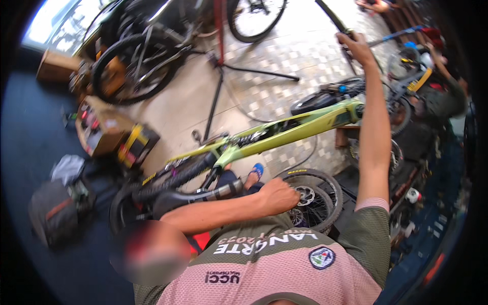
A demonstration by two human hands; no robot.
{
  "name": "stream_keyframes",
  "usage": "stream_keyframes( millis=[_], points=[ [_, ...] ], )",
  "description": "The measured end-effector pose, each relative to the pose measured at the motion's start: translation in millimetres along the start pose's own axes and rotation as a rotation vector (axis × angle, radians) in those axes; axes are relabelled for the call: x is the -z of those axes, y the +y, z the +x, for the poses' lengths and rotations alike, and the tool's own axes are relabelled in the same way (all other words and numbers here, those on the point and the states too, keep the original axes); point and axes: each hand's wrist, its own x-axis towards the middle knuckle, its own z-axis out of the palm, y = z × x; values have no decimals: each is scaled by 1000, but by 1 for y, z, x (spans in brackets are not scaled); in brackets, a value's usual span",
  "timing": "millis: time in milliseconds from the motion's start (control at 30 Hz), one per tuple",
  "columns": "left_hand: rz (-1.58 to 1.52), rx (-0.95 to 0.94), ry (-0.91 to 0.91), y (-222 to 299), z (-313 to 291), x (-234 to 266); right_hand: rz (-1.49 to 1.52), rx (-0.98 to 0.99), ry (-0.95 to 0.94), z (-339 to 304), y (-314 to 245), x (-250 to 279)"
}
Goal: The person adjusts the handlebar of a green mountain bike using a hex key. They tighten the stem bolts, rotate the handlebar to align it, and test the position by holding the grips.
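Jersey: nearest of all, one pink-and-olive top (274,277) fills the bottom.
Left hand: here it is, the left hand (278,196) curled in tight, between a black saddle (175,202) and a wheel's brake disc (306,195); whether anything sits inside that fist, I cannot tell.
Floor-side wheels: two, overlapping, beside that fist, with one blue sandal (259,169) on a foot nearby.
Green bike: centre stage, one green bike (300,131) stretched across the middle, its knobbly tyre (193,174) toward the left. By my reading, stiff and awkwardly long rather than crushing in weight, the paint smooth and perhaps slippery; the thick main tube looks the best hold, with chain and disc left alone.
Right hand: far out at full stretch, the right hand (358,49) looks closed around a dark bar (331,18); that should be rigid, easy to grip.
Left flank: one dark backpack (53,211), two brown cartons (58,73), one black-and-yellow box (137,146).
Stand: one, with a red post (218,40) and dark splayed legs, beyond the green frame.
Background: at least two other bikes, one upper left, one right, where a co-worker in a dark sleeve (447,101) reaches up.
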Motion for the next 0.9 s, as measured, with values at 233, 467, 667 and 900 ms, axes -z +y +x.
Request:
stream_keyframes(
  millis=[233, 467, 667, 900],
  points=[
    [-3, 69, 232, 55, -9, 52, -162, -114, -89, 27, -6, 4],
    [-90, 43, 124, 25, 31, 34, -273, -163, -88, 20, 15, 18],
    [-176, 75, 242, 12, 37, 12, -253, -235, -102, 19, 34, 33],
    [-417, 58, 310, -29, 29, 38, -394, -278, 42, 18, 51, 37]
  ],
)
